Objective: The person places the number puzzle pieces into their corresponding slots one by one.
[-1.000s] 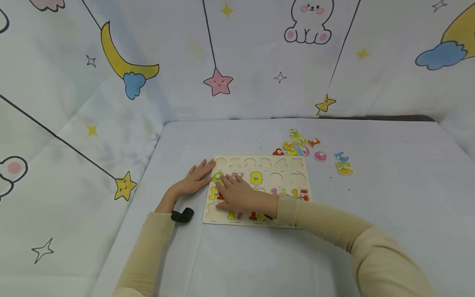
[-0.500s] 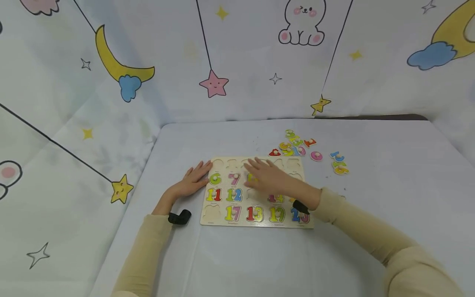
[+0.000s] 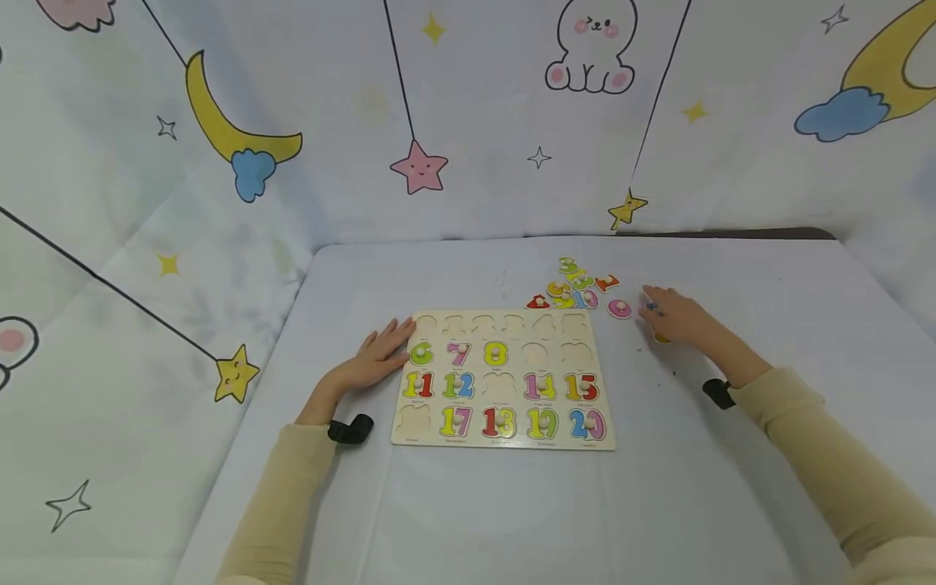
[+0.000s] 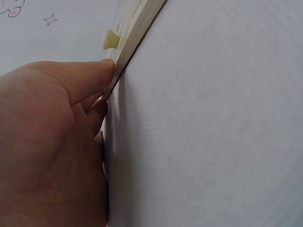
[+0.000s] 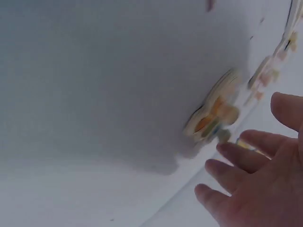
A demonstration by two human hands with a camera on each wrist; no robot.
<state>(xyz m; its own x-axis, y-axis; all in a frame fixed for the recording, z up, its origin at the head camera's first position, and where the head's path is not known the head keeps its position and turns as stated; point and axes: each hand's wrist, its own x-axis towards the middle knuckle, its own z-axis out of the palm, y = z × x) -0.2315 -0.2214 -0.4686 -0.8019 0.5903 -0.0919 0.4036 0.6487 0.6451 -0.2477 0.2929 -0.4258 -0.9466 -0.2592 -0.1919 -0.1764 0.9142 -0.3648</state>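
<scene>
My left hand (image 3: 374, 357) rests at the left edge of a wooden number puzzle board (image 3: 415, 420), thumb and fingertips against its side. The left wrist view shows the thumb (image 4: 90, 78) at the board's edge, just under a pale knob (image 4: 110, 39). My right hand (image 3: 678, 317) is over the table right of the board, fingers spread and holding nothing. Beneath it, mostly hidden, lie number pieces; a bit of an orange one (image 3: 661, 338) and a blue one (image 3: 653, 308) peek out. In the right wrist view a blurred knobbed piece (image 5: 213, 113) lies just beyond the fingertips.
Several loose number pieces (image 3: 581, 282) are heaped behind the board's far right corner. A pink 0 piece (image 3: 619, 309) lies between that heap and my right hand. Knobbed numbers such as the 17 (image 3: 455, 422) sit in the board's lower rows; its top row holds bare recesses.
My right hand has swept from the board's left part across to the right, over the loose pieces beside it. My left hand stays at the board's left edge.
</scene>
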